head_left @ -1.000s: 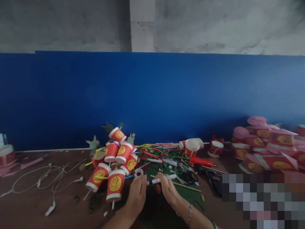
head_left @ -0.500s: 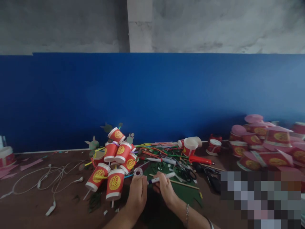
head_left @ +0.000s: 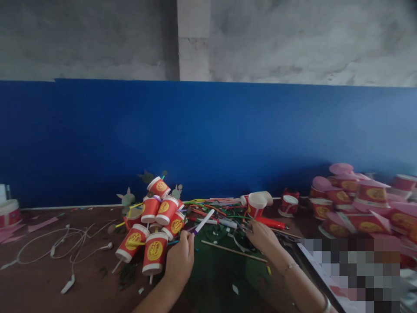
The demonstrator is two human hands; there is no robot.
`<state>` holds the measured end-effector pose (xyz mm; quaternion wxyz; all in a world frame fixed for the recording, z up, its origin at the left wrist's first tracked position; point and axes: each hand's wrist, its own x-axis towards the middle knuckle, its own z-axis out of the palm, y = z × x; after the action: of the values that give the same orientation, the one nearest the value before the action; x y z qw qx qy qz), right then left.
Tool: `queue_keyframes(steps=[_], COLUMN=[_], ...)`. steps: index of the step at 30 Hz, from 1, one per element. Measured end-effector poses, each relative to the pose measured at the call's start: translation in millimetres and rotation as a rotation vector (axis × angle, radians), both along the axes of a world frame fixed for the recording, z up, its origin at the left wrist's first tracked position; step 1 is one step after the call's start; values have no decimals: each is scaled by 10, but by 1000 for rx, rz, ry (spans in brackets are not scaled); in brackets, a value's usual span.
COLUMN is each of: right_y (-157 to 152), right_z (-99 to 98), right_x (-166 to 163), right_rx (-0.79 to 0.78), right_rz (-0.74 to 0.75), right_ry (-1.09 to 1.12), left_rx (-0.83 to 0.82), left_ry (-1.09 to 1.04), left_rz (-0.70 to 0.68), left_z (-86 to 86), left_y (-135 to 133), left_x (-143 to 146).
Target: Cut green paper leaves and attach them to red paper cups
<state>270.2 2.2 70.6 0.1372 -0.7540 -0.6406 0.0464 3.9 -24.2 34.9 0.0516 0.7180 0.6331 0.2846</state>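
My left hand (head_left: 180,256) is closed around a white marker pen (head_left: 204,221) with a purple band near the fingers. The pen points up and to the right, away from the hand. Further right, my right hand (head_left: 260,234) reaches down onto a pair of black-handled scissors (head_left: 243,241), its fingers bent at the handles and partly hiding them. Close to my left hand on the left stands a pile of red paper cups (head_left: 154,252) with yellow emblems, straws and small paper rabbit heads (head_left: 127,198).
Dark green paper (head_left: 221,278) with scraps and a thin wooden stick (head_left: 234,251) lies in front. Behind are coloured strips, a red-handled tool (head_left: 272,223) and white-rimmed cups (head_left: 256,204). White earphones (head_left: 68,284) lie left; pink-topped cups (head_left: 371,191) are heaped right, before a blue wall (head_left: 208,139).
My hands have moved apart. The marker stays in my left hand, now tilted upward, while my right hand has left it and moved right to the scissors.
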Motion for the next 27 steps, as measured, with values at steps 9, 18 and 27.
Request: queue_keyframes(steps=[9,18,27], right_y=[-126,-199,-596], right_z=[-13,99,105], right_x=[-67,159,229], right_rx=[-100,-107,-365], right_rz=[10,67,102], right_ry=[-50,150,910], left_rx=[-36,-96,-145], left_ry=[432,468,413], left_rz=[82,29,-586], left_z=[171,245,161], left_y=[208,188,-203], left_x=[222,430,588])
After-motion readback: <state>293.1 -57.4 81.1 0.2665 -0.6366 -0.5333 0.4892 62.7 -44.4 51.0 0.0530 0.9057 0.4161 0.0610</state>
